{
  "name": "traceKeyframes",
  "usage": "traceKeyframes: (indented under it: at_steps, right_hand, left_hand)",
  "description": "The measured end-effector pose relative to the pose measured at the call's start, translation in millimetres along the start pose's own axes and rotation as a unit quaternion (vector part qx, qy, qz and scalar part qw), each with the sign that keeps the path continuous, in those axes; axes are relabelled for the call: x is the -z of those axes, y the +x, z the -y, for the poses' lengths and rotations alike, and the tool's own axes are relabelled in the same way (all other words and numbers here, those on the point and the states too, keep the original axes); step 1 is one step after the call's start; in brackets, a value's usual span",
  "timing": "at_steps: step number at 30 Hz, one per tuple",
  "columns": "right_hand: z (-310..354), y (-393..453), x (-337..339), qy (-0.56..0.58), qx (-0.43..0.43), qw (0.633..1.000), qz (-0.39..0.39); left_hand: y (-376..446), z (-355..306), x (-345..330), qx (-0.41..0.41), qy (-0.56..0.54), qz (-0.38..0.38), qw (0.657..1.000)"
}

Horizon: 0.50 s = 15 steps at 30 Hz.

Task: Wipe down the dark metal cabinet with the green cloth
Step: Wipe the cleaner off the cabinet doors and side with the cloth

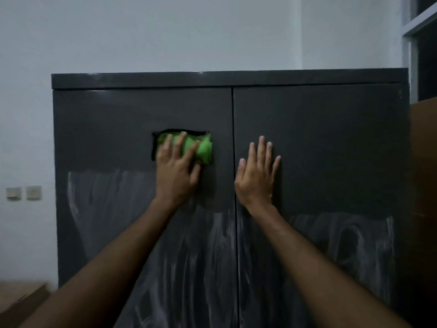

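Cabinet (319, 143) stands against the wall, a big, rigid, dark metal box, taller than wide as far as the view shows, its two doors facing the person; by the look of it, it is heavy and stiff enough to take firm pressure without shifting. Pale streaks cover the lower part of both doors, while the upper part looks darker. The cloth (201, 147) is bunched on the left door, near its inner edge and below the top edge, its long axis running sideways. It looks soft, light and easy to crumple. The left hand (176, 169) presses it flat, fingers spread. The right hand (256, 176) rests open-palmed on the right door, fingers straight.
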State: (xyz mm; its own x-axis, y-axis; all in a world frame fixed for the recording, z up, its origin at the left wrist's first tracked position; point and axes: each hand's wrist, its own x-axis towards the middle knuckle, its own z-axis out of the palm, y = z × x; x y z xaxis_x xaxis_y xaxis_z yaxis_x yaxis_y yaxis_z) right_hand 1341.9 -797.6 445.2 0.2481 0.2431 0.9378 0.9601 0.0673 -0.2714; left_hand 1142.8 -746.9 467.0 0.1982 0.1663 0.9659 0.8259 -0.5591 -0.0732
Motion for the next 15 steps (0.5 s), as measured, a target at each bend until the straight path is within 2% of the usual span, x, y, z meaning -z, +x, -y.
traceKeyframes:
  at_steps: [3, 6, 9, 13, 15]
  right_hand:
    - [13.1, 1.1, -3.9, 0.031, -0.042, 0.998, -0.032]
    - [22.7, 1.2, -6.4, 0.032, -0.069, 0.997, -0.026]
    - [30.7, -3.8, -9.2, 0.019, -0.079, 0.997, -0.013]
    - [49.5, -17.2, -16.2, 0.026, -0.046, 0.999, -0.010]
    - [60.7, -22.8, -21.2, 0.035, -0.034, 0.999, -0.017]
  left_hand:
    - [-47.5, 4.5, -6.6, -0.163, 0.015, 0.053, 0.985]
    - [-81.6, 55.6, 3.1, -0.233, 0.035, 0.071, 0.969]
    - [-62.5, 96.4, 16.7, -0.192, 0.045, 0.041, 0.979]
    - [-5.0, 79.6, 23.8, -0.035, -0.001, 0.001, 0.999]
    - [-5.5, 57.9, 15.9, -0.059, -0.014, 0.020, 0.998]
